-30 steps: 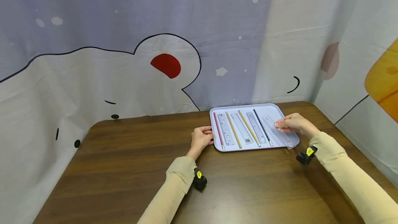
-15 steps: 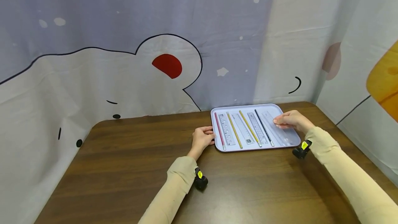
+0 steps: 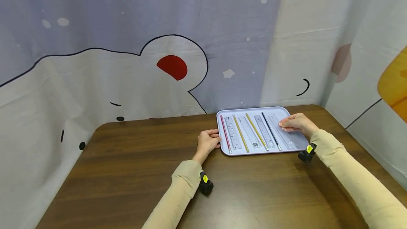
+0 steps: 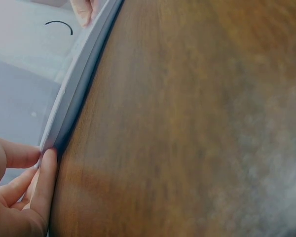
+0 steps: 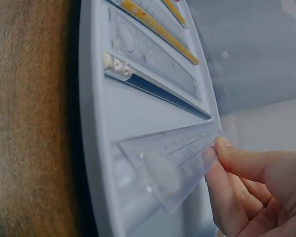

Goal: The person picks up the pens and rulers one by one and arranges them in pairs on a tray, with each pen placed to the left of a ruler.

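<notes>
Right of centre in the head view, the right hand [image 3: 297,123] pinches a clear ruler [image 5: 175,163] by its far edge, low over the tray [image 3: 251,151]. The left hand [image 3: 207,142], fingers curled, grips the tray's left rim on the table [image 3: 133,172].

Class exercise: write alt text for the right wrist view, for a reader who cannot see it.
A person's right hand pinches one end of a clear ruler, tilted above a pale tray that sits on a brown table. Further along the tray lie a dark pencil, another clear ruler and a yellow pencil.
</notes>
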A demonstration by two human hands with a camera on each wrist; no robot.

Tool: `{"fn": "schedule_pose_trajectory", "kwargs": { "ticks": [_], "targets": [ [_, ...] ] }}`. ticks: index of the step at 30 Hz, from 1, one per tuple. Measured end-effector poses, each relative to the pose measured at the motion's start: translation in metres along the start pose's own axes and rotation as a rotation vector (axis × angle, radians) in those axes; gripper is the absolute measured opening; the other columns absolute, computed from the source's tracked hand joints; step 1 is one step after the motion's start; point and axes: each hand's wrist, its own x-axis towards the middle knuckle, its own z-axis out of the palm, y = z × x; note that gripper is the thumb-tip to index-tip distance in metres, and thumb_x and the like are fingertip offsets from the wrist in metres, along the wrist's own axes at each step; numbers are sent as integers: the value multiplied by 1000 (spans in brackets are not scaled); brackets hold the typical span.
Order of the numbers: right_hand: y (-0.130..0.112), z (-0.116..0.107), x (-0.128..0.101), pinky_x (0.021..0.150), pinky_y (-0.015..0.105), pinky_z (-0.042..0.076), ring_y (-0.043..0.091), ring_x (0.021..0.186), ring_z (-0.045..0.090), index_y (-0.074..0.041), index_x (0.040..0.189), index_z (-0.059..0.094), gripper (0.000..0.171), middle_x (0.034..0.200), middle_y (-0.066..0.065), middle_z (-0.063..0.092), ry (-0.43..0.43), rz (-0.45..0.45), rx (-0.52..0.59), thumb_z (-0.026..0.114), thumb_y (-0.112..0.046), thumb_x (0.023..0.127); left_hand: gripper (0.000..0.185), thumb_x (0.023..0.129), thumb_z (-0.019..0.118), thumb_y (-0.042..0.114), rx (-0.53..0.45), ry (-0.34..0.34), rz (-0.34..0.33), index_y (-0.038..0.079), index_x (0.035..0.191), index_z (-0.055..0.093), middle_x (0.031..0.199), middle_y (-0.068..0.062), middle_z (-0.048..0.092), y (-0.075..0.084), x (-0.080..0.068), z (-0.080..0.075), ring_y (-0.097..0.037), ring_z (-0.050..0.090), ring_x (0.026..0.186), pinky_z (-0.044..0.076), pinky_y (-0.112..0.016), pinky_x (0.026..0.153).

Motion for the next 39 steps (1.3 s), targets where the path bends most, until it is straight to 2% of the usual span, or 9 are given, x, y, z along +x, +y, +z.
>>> {"fn": "schedule_pose_trajectory", "kwargs": {
  "ticks": [4, 9, 13, 17, 22, 30, 36, 39],
  "targets": [
    [4, 1, 1, 66, 16, 59, 0, 66, 64, 9, 105, 67, 21, 72, -8, 69, 29, -25, -43, 65, -6, 90, 33, 80, 67, -4, -7, -5, -15, -1, 114, 68, 99, -17, 72, 2, 0, 1, -16, 68, 72, 61, -26, 59],
    [8, 6, 6, 62, 17, 58, -1, 62, 62, 16, 114, 60, 38, 69, -9, 66, 102, -22, -191, 68, -10, 88, 33, 81, 67, -4, -11, -13, -15, -2, 114, 68, 99, -17, 72, 2, -1, 2, -17, 69, 73, 61, -27, 59],
    [9, 6, 9, 59, 16, 58, 0, 60, 61, 15, 109, 62, 34, 68, -8, 64, 136, -43, -325, 68, -11, 88, 33, 81, 67, -5, -13, -13, -8, -2, 114, 68, 99, -18, 72, 2, -2, 2, -17, 69, 73, 61, -27, 60],
    [9, 5, 12, 57, 17, 57, 2, 59, 61, 12, 103, 66, 31, 68, -5, 64, 160, -64, -409, 70, -13, 85, 33, 80, 66, -5, -13, -9, 10, -3, 113, 68, 98, -19, 72, 1, -1, 2, -15, 67, 72, 61, -27, 59],
    [10, 7, 14, 54, 17, 56, 2, 57, 61, 11, 98, 67, 30, 68, -3, 65, 188, -91, -467, 72, -14, 84, 33, 80, 66, -6, -12, -7, 24, -4, 112, 68, 97, -19, 71, 0, -2, 2, -14, 66, 70, 61, -27, 58],
    [9, 11, 11, 49, 16, 51, 1, 52, 59, 8, 94, 71, 27, 59, -7, 65, 256, -157, -559, 75, -16, 80, 33, 79, 66, -5, -10, 2, 20, -4, 112, 68, 96, -18, 71, -1, 0, 3, -13, 65, 69, 61, -27, 57],
    [7, 14, 10, 51, 17, 51, 4, 54, 61, 6, 95, 72, 25, 68, 3, 71, 285, -224, -567, 74, -13, 78, 33, 79, 67, -5, 29, 40, 30, -2, 112, 69, 94, -16, 72, 1, 1, 5, -14, 66, 68, 60, -26, 55],
    [6, 16, 8, 52, 18, 50, 7, 57, 61, 5, 93, 73, 24, 74, 9, 73, 331, -269, -598, 74, -13, 79, 32, 80, 67, -5, 46, 53, 49, -2, 112, 69, 94, -16, 72, 3, 0, 6, -15, 67, 68, 60, -25, 55]
  ]
}}
